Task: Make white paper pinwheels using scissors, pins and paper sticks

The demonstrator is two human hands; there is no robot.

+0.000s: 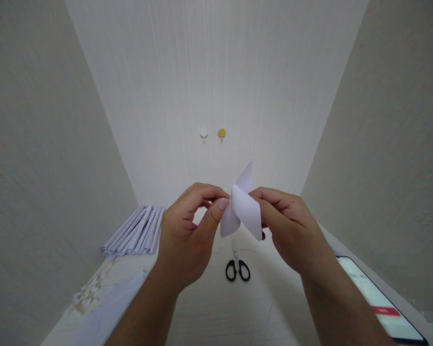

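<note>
A folded piece of white paper (242,209) is held up in front of me between both hands, its pointed flaps sticking up and down. My left hand (187,233) pinches its left side with thumb and fingertips. My right hand (292,228) grips its right side, fingers curled behind the paper. Both hands hover above the table, just over a pair of black-handled scissors (237,266).
A bundle of rolled white paper sticks (135,233) lies at the back left of the table. Loose paper sheets (104,307) rest at the near left. A phone with a lit screen (380,302) lies at the right edge. Two round wall hooks, white (203,133) and yellow (221,133), hang ahead.
</note>
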